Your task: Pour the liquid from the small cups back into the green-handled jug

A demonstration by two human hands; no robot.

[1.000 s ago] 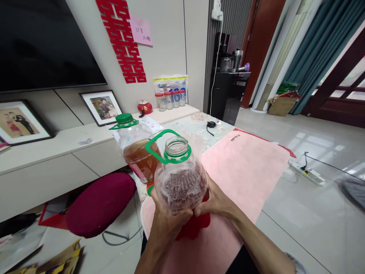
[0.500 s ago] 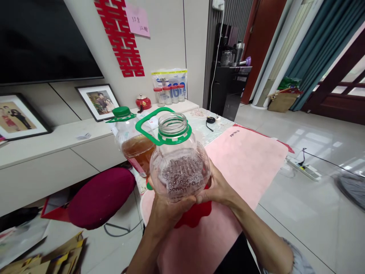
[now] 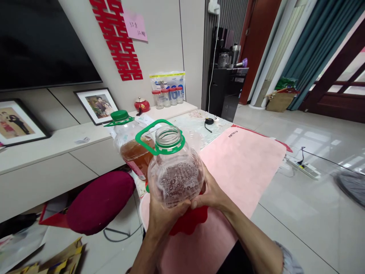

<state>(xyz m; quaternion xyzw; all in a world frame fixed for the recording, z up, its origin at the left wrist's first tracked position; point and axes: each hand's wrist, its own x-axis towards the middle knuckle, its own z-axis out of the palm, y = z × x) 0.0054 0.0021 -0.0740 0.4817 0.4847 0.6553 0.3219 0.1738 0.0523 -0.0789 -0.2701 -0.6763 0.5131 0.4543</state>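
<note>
Both my hands hold up a clear plastic jug (image 3: 174, 173) with an open mouth and a green carry handle. Dark reddish beads fill its lower part. My left hand (image 3: 164, 217) wraps under its bottom and left side. My right hand (image 3: 211, 192) clasps its right side. Something red (image 3: 189, 224) lies just beneath the jug on a pink towel (image 3: 245, 163). Behind the held jug stands a second jug (image 3: 129, 144) with a green cap and amber liquid.
The pink towel covers a low table (image 3: 196, 123) with a small black item and cord (image 3: 209, 122). A dark red cushion (image 3: 98, 199) sits at left, below a long cabinet (image 3: 57, 152) with framed photos and jars. A power strip (image 3: 303, 169) lies on the tiled floor.
The jug rose and came closer half a second ago, then sank slightly and shifted left. Both hands kept their grip.
</note>
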